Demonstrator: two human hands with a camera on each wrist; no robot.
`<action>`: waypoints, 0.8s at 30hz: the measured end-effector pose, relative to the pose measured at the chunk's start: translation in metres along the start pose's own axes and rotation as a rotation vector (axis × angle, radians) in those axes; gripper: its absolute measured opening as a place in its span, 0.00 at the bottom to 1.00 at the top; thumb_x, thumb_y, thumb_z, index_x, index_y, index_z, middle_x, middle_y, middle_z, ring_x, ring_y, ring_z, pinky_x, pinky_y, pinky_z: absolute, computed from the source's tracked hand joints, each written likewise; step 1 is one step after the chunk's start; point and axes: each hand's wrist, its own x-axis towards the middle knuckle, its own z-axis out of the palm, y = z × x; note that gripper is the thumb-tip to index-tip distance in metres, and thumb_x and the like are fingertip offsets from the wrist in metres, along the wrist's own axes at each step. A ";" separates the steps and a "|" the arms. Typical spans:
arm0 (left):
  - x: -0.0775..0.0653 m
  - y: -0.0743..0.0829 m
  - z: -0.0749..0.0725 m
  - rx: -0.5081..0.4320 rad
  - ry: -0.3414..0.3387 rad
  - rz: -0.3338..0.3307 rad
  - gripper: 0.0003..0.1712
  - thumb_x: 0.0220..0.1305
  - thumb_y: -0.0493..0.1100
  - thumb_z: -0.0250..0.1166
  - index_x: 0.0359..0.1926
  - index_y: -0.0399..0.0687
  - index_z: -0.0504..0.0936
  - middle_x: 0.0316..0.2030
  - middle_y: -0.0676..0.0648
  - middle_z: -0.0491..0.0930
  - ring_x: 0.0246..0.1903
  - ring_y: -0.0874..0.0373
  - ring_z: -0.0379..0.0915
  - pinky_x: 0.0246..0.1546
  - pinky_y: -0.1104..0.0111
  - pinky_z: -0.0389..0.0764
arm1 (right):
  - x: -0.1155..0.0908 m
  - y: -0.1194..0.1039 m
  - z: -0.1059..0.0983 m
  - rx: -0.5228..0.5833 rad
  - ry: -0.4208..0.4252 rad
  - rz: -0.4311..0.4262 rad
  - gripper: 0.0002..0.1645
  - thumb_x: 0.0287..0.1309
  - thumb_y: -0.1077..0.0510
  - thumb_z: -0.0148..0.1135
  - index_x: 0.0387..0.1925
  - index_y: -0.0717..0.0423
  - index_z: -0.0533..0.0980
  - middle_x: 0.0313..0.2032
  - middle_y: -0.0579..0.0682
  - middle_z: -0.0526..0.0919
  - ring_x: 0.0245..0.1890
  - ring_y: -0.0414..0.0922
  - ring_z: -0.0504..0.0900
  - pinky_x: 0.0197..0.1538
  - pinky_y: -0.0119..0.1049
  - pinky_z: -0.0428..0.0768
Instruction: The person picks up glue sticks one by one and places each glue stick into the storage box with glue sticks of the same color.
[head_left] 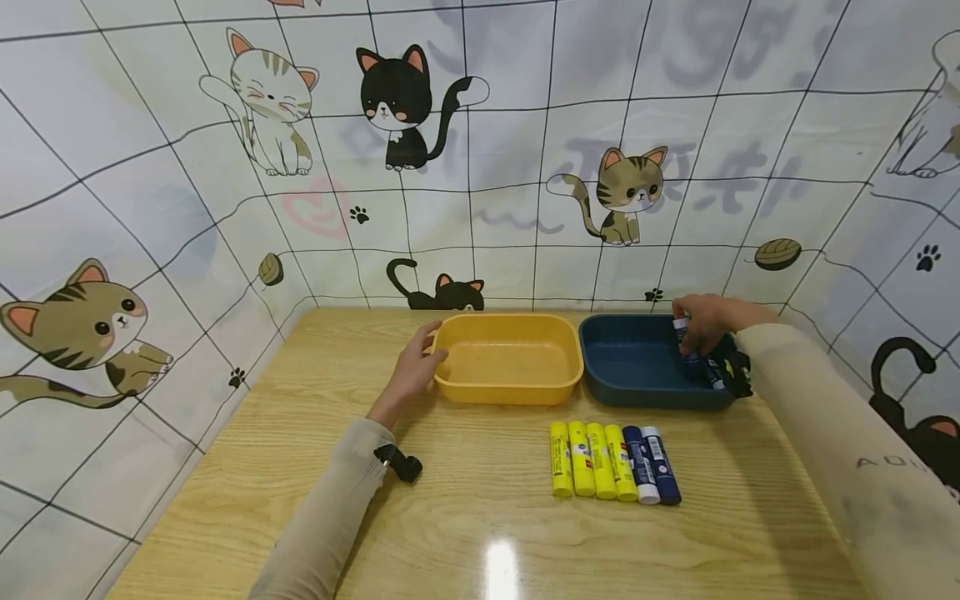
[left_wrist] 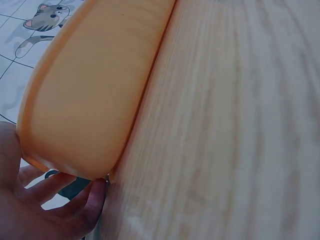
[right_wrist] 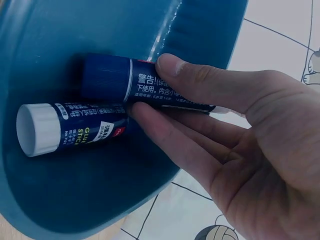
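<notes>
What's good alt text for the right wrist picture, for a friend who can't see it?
A right hand holds a dark blue stick in its fingers, over a blue tray. Beside it in the tray lies a similar stick with a white end and a label reading GLUE STICK. A white backdrop with black lines shows behind.

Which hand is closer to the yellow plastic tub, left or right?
Left. The left hand touches the left end of the yellow plastic tub. The right hand is farther away, at the dark blue tub, holding a glue stick.
</notes>
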 end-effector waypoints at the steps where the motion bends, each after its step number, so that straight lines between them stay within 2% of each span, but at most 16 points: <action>1: 0.000 0.000 0.000 0.001 0.001 0.000 0.34 0.77 0.41 0.56 0.79 0.54 0.60 0.72 0.35 0.69 0.64 0.36 0.76 0.62 0.46 0.80 | 0.001 0.001 0.000 0.006 -0.002 0.000 0.36 0.59 0.67 0.71 0.60 0.74 0.59 0.44 0.69 0.80 0.37 0.48 0.88 0.42 0.42 0.89; 8: 0.000 0.000 0.000 -0.004 -0.005 0.007 0.34 0.77 0.41 0.56 0.80 0.53 0.59 0.72 0.35 0.69 0.63 0.37 0.76 0.62 0.47 0.80 | 0.000 0.003 0.001 0.030 -0.016 0.016 0.32 0.59 0.68 0.71 0.56 0.72 0.61 0.42 0.66 0.79 0.39 0.52 0.88 0.42 0.43 0.89; 18: -0.001 0.001 0.001 0.004 -0.005 0.002 0.34 0.77 0.42 0.56 0.80 0.55 0.60 0.72 0.36 0.69 0.64 0.37 0.76 0.63 0.47 0.79 | 0.003 0.010 0.006 -0.044 -0.011 0.027 0.31 0.59 0.65 0.73 0.58 0.70 0.66 0.41 0.63 0.83 0.38 0.50 0.87 0.41 0.43 0.88; 24: -0.001 0.001 0.001 0.004 0.002 0.003 0.34 0.77 0.42 0.56 0.80 0.54 0.60 0.72 0.36 0.70 0.63 0.37 0.76 0.62 0.47 0.80 | 0.002 0.008 0.006 -0.026 -0.037 0.059 0.31 0.61 0.66 0.71 0.60 0.70 0.66 0.40 0.64 0.85 0.37 0.53 0.87 0.41 0.45 0.89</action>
